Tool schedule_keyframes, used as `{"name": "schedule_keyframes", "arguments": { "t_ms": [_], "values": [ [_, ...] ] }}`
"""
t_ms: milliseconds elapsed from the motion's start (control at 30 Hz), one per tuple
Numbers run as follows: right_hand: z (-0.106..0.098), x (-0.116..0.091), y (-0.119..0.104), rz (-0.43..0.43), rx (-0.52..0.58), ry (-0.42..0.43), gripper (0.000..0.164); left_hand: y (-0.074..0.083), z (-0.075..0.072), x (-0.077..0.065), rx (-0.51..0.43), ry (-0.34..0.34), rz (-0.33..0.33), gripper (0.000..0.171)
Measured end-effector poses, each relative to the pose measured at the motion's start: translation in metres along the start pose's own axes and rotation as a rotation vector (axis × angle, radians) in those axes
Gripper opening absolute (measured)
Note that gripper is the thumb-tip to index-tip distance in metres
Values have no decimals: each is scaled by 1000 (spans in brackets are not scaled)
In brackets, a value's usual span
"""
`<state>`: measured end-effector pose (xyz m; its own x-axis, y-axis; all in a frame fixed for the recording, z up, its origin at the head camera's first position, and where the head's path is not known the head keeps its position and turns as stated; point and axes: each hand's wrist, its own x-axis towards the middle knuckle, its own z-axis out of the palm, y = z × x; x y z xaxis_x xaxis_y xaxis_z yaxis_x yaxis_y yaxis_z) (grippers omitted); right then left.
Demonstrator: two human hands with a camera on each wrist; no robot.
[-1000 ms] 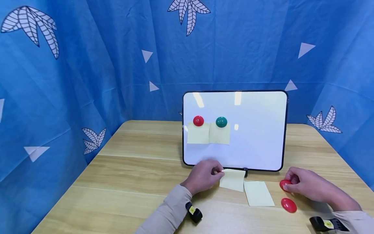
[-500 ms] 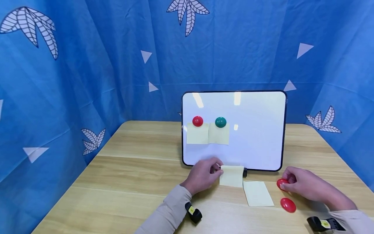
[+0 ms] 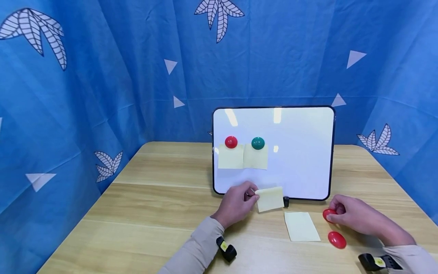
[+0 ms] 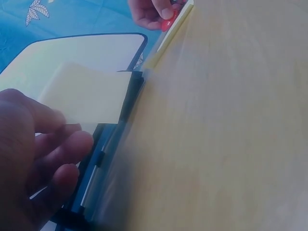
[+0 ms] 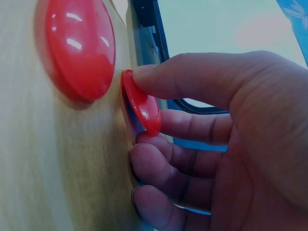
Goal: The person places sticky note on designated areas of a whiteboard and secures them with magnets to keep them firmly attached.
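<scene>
In the head view my left hand (image 3: pixel 237 201) pinches a pale yellow sticky note (image 3: pixel 270 199) by its left edge, in front of the whiteboard's (image 3: pixel 297 160) lower edge. The left wrist view shows that note (image 4: pixel 91 96) tilted up between thumb and fingers. At the right, my right hand (image 3: pixel 359 215) pinches a round red magnet (image 3: pixel 329 215) at the tabletop. One edge of this magnet (image 5: pixel 144 106) is lifted off the wood in the right wrist view. A second red magnet (image 3: pixel 337 240) lies nearer to me, and another sticky note (image 3: pixel 302 227) lies flat between the hands.
On the whiteboard, a red magnet (image 3: pixel 230 142) and a green magnet (image 3: pixel 258 143) sit at the tops of two sticky notes (image 3: pixel 230 158) side by side. A small black foot (image 3: pixel 286 201) supports the board's bottom edge. Blue curtains (image 3: pixel 273 57) hang behind the wooden table (image 3: pixel 154 190).
My left hand has raised the sticky note from the table towards the whiteboard, and the note now tilts. My right hand has shifted slightly left with the red magnet.
</scene>
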<state>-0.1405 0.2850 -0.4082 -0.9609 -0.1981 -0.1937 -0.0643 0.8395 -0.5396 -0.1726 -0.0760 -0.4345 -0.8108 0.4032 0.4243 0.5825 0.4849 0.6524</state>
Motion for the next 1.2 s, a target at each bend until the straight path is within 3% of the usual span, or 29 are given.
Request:
{"name": "schedule_keyframes", "arguments": {
  "t_ms": [500,933,1200],
  "values": [
    [2,3,2,8,2,-2,33,0,-1,5,-80,15,-29,10],
    [5,3,-1,11,16,5,31,5,-5,18,11,50,-6,4],
    [3,3,-3,11,9,7,31,9,-5,22,22,46,-13,3]
  ]
}}
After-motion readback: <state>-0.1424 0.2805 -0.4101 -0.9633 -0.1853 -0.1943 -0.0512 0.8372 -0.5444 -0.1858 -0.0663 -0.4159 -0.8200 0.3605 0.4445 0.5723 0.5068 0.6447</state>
